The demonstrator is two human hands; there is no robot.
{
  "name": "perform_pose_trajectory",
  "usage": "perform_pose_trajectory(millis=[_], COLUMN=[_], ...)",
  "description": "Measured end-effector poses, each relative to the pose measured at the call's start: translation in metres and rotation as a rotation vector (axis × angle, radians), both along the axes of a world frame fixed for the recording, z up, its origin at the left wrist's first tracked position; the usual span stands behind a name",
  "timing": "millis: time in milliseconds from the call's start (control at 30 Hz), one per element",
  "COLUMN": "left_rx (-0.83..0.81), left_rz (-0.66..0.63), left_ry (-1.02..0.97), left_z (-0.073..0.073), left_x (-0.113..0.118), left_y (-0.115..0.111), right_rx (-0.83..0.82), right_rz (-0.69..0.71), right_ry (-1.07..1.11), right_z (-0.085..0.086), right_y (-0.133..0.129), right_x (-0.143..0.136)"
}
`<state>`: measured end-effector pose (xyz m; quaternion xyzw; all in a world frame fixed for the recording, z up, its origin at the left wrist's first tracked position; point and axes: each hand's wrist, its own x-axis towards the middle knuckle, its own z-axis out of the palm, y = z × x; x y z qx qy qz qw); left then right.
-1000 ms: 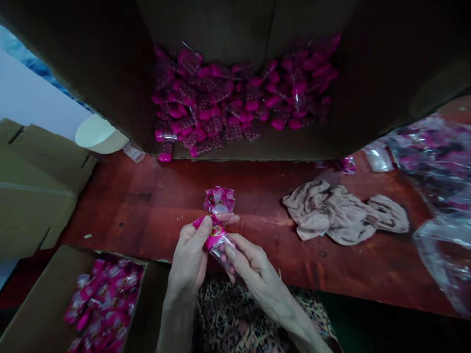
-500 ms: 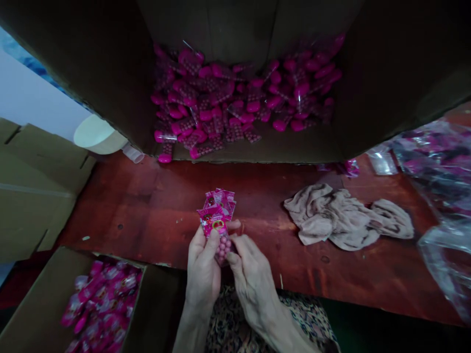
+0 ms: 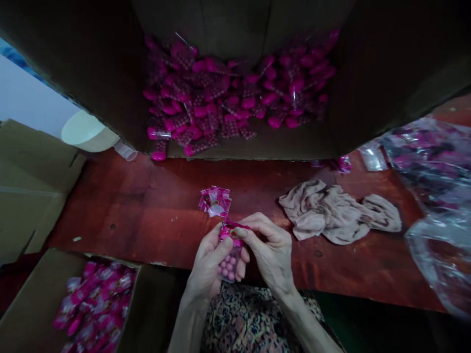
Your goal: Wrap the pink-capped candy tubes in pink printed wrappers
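A small clear container of pink balls (image 3: 227, 267) with a pink top is gripped in my left hand (image 3: 210, 260), near the table's front edge. My right hand (image 3: 270, 250) pinches a pink printed label (image 3: 237, 227) at the container's top, its thumb pressed on it. Just beyond my hands, a small pile of pink printed labels (image 3: 215, 201) lies on the red wooden table (image 3: 158, 196). The lower fingers of my left hand are partly hidden behind the container.
A large cardboard box (image 3: 272, 149) of pink-capped containers stands ahead. At lower left, another box (image 3: 33, 299) holds pink packages. A crumpled cloth (image 3: 338, 211) lies right, beside plastic bags (image 3: 441, 171). A white tub (image 3: 86, 132) stands at the left.
My right hand has risen from the container's lower part to its top and now pinches the label there. The container's pink top now shows. The whole view has shifted slightly.
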<state>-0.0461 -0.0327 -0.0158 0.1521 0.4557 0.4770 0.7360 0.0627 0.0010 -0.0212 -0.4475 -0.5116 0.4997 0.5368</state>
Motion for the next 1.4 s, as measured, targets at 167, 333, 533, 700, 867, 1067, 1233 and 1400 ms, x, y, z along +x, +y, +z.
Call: perform_pose_trajectory(millis=[167,333,533,700,867,1067,1233,1400], left_rx=[-0.004,-0.033,0.052,0.057,0.1,0.248,0.313,0.322], left_rz=[0.047,0.082,0.082,0.108,0.15,0.123,0.153,0.181], left_ry=[-0.03,-0.007,0.028,0.197,0.318,0.482,0.621,0.628], left_z=[-0.006,-0.007,-0.004,-0.007,-0.012,-0.014,-0.018,-0.002], left_x=[0.004,0.006,0.006,0.009,0.009,0.006,0.008,0.008], left_y=[0.004,0.004,0.003,0.002,0.004,0.009,0.015,0.033], right_rx=[0.173,0.297,0.031,-0.332,-0.522,-0.594,-0.49,-0.442], right_rz=[-0.148,-0.176,-0.252,-0.241,-0.227,-0.231,-0.314,-0.344], right_ry=[-0.154,-0.25,-0.108,0.278,0.487,0.575,0.487,0.301], right_z=[0.003,0.003,-0.001,-0.008,-0.006,-0.007,-0.018,-0.031], right_y=[-0.004,-0.007,-0.001,0.005,0.01,0.018,0.023,0.027], right_x=[0.003,0.005,0.003,0.001,0.0,0.003,0.017,0.037])
